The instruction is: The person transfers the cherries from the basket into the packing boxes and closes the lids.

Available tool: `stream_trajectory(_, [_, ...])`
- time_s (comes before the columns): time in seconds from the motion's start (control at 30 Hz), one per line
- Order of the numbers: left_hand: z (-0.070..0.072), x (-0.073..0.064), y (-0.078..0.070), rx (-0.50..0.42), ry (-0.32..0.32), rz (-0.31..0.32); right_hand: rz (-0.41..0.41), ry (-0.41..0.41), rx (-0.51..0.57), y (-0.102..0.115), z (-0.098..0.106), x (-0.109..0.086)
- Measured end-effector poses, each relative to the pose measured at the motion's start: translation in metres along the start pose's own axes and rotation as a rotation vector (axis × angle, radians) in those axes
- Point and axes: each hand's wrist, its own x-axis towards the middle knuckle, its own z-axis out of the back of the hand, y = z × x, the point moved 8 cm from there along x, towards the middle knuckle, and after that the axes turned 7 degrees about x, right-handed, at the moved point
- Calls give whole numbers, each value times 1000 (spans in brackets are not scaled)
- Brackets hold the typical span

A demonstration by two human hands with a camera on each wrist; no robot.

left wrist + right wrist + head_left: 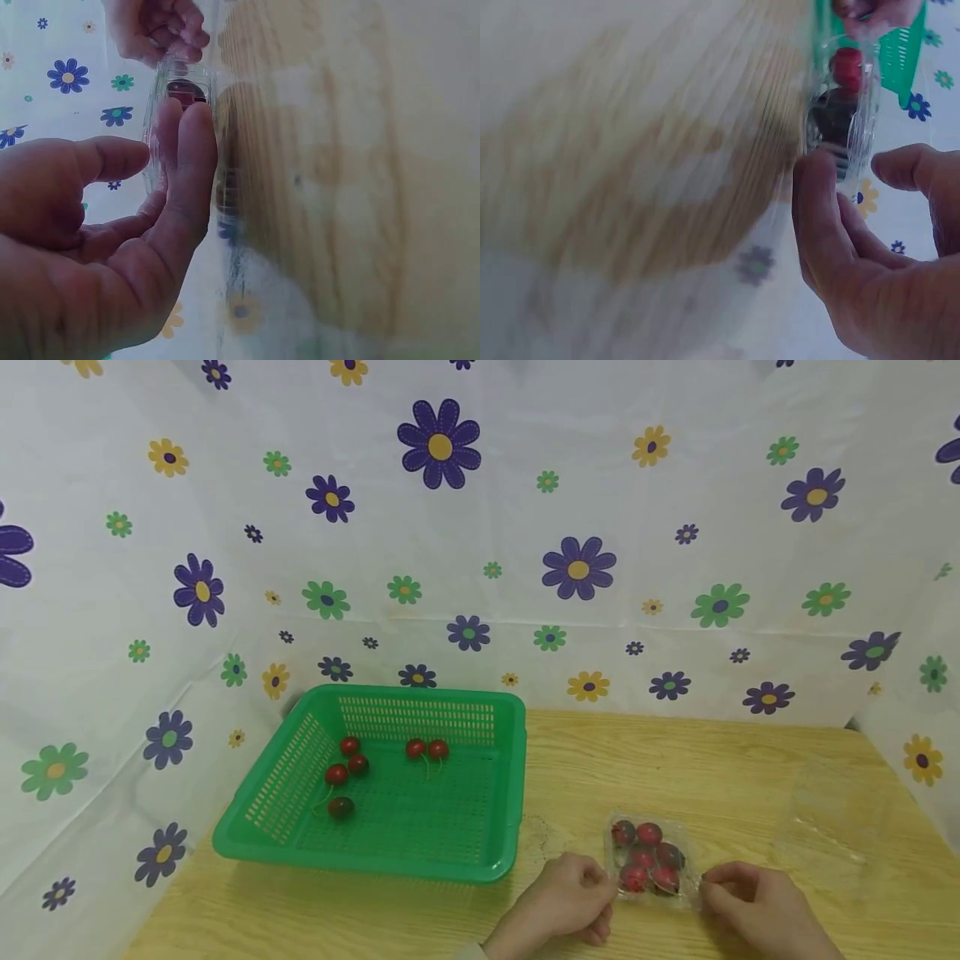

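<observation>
A clear plastic box (693, 860) holding several dark red cherries (642, 857) lies flat on the table, and it looks closed. At its left side is my left hand (567, 895), the fingertips at the box's near left corner. My right hand (757, 906) is at the opposite side, its fingertips by the near right corner. The left wrist view shows the left thumb (124, 157) apart from the fingers, which are loosely bent. In the right wrist view a gap likewise stands between the right thumb (904, 166) and fingers. Whether the fingertips press the plastic is hard to tell.
A green basket (510, 793) stands to the left, with several stemmed cherries (337, 774) inside. Another clear plastic container (832, 827) stands at the right on the wooden table (600, 752). Flower-patterned white sheeting (510, 518) encloses the back and sides.
</observation>
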Motion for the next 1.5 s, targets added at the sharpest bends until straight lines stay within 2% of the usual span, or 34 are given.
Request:
stream_trajectory(0.07, [2, -2, -3, 58, -21, -26, 75, -117, -90, 9, 7, -4])
stream_trajectory(0.1, [4, -3, -5, 106, -38, -36, 152, -169, -123, 15, 9, -7])
stream_trajectory(0.2, [8, -7, -9, 242, -81, -62, 500, -303, -193, 41, 8, -21])
stream_trajectory(0.3, [12, -10, -12, 338, -101, -69, 848, -389, -311, 60, -1, -36])
stream_trajectory(0.33, [12, -11, -13, 352, -99, -67, 928, -405, -349, 64, -4, -39])
stream_trajectory(0.43, [14, -15, -17, 421, -99, -78, 1035, -398, -430, 67, -14, -43])
stream_trajectory(0.47, [14, -16, -20, 474, -100, -93, 1049, -395, -454, 68, -16, -44])
stream_trajectory(0.53, [12, -21, -26, 625, -98, -165, 1056, -379, -490, 69, -21, -44])
stream_trajectory(0.63, [4, -30, -34, 895, -67, -331, 1030, -367, -536, 72, -25, -44])
stream_trajectory(0.7, [-3, -36, -36, 1038, -42, -442, 990, -355, -560, 75, -26, -42])
stream_trajectory(0.77, [-9, -41, -36, 1114, -12, -515, 901, -323, -571, 75, -27, -38])
stream_trajectory(0.87, [-11, -47, -35, 1160, -17, -571, 782, -277, -573, 75, -26, -29])
stream_trajectory(0.93, [-11, -51, -37, 1160, -57, -625, 757, -264, -562, 75, -24, -25])
stream_trajectory(1.07, [-7, -61, -43, 1136, -152, -735, 930, -327, -534, 84, -19, -19])
stream_trajectory(1.13, [-6, -62, -44, 1134, -168, -756, 996, -361, -534, 88, -15, -13])
stream_trajectory(1.17, [-5, -62, -44, 1134, -155, -749, 1011, -368, -532, 90, -12, -10])
stream_trajectory(1.33, [-8, -61, -38, 1166, -68, -721, 969, -343, -536, 96, -1, 11])
stream_trajectory(1.47, [-10, -62, -37, 1197, -51, -734, 948, -331, -550, 98, 9, 26])
stream_trajectory(1.5, [-10, -63, -37, 1199, -49, -739, 922, -323, -552, 98, 12, 30])
